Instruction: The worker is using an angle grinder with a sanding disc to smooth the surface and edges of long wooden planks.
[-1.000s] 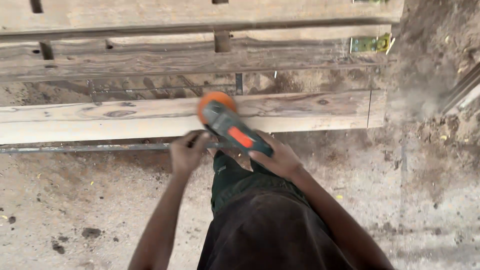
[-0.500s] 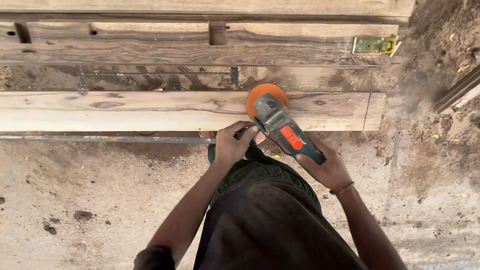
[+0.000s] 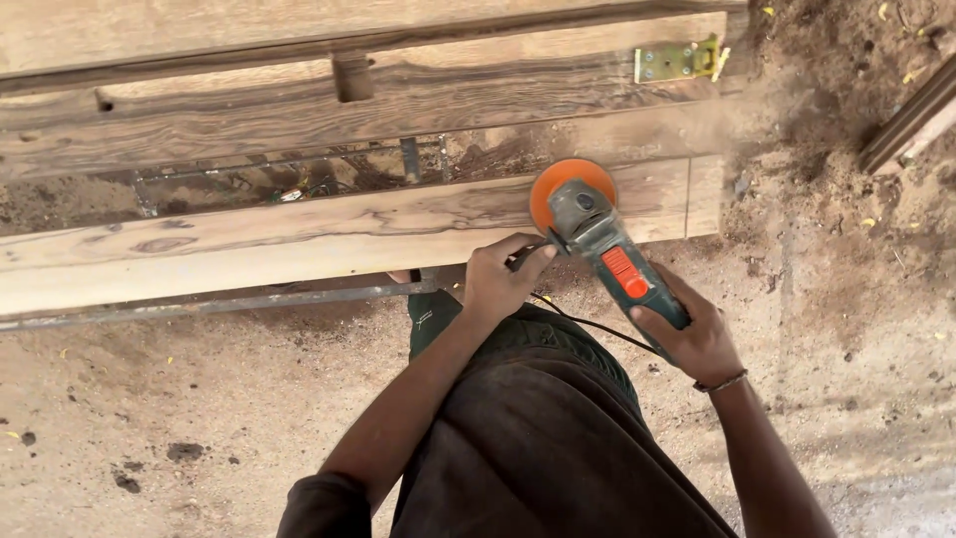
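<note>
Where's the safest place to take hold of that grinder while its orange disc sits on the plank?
Grip the angle grinder by its rear body, from the near side, as the right hand does. The left hand steadies the side handle near the head. The orange disc lies flat on the plank at the far end, so keep fingers behind it.

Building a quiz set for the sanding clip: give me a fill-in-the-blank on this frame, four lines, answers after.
1. The right hand grips the body of the ____.
2. Its round disc is coloured ____.
3. The disc rests on a wooden ____.
4. The left hand holds the tool's side ____.

Missing words: sander; orange; plank; handle
</note>
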